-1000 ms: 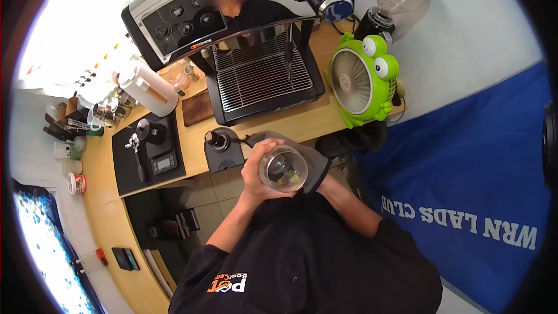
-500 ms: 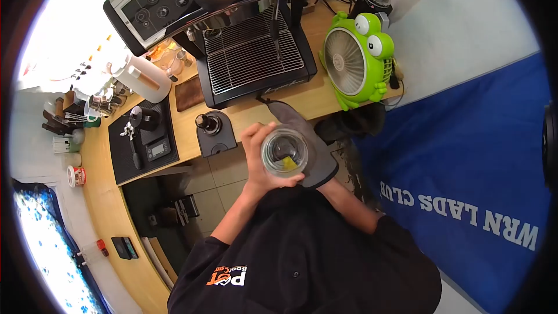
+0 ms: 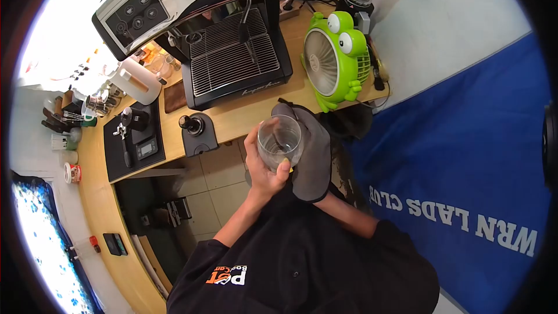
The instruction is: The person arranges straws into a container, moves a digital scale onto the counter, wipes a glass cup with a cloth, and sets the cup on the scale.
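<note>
My left hand [image 3: 264, 174] is wrapped round a clear glass [image 3: 280, 139], its thumb across the near side. The glass is in front of my chest with its round opening toward the camera. A grey oven mitt [image 3: 314, 160] covers my right hand and lies against the right side of the glass; the fingers inside it are hidden. Something small and yellow shows at the lower edge of the glass.
Beyond my hands stand an espresso machine [image 3: 232, 81] and a green frog-shaped fan [image 3: 340, 61]. To the left are a tamper [image 3: 193, 125] on its stand, a scale [image 3: 146, 149] on a black mat [image 3: 113, 151], and a white kettle [image 3: 137, 81]. A grinder [image 3: 356, 0] stands behind the fan.
The glass has tilted and turned in my left hand. The mitt has swung more upright beside the glass. The view has shifted, moving the counter's objects left and up.
</note>
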Motion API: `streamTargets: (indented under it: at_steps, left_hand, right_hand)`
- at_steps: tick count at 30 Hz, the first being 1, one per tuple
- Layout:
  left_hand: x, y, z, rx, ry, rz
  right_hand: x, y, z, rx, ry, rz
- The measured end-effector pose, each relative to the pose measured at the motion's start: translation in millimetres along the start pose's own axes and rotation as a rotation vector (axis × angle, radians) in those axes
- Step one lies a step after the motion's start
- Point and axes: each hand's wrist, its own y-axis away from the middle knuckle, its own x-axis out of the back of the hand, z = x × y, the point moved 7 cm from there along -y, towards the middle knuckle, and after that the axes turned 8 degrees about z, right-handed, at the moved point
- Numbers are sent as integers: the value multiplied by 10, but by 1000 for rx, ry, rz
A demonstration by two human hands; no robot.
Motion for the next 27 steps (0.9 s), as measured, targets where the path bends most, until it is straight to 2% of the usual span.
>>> streamTargets:
  at_steps: [2,5,8,9,10,12,14,15,17,18,19,20,22,23,24,26,27]
  left_hand:
    - [-80,26,-13,1,2,5]
    - [-236,62,32,-120,-87,-78]
    - [-289,146,-119,-73,44,-125]
    - [-318,162,-98,-157,37,-174]
    - [-353,176,-59,-240,30,-224]
    - [-379,182,-77,-256,30,-264]
    - [-444,203,-86,-269,29,-307]
    - [-482,202,-116,-226,82,-312]
    - [-547,220,-153,-183,139,-325]
    - [-558,244,-249,-64,137,-302]
    - [-576,281,-350,57,137,-280]
    - [-624,318,-378,60,143,-290]
    - [-700,401,-610,303,215,-217]
    - [-768,438,-680,313,219,-225]
    - [-873,510,-801,421,276,-266]
    - [-1073,667,-966,601,362,-315]
    - [-1163,702,-1014,610,368,-318]
  right_hand:
    - [65,40,46,-23,-78,5]
    - [136,82,247,-53,-138,-56]
    - [155,141,423,-35,-274,-91]
    - [157,139,493,-39,-276,-93]
    - [112,97,500,-18,-376,-173]
    - [138,68,501,0,-475,-256]
    - [144,80,487,-179,-601,-431]
    - [163,86,529,-184,-602,-429]
    - [315,47,558,77,-402,-243]
    - [322,93,643,73,-398,-236]
    - [317,180,803,0,-307,-234]
    - [328,257,951,-73,-215,-228]
    - [441,434,1126,-98,-190,-190]
    - [510,551,1215,-119,-173,-162]
    - [561,691,1294,-130,-165,-156]
    - [714,1034,1631,-410,-148,-88]
    - [805,1167,1721,-418,-140,-86]
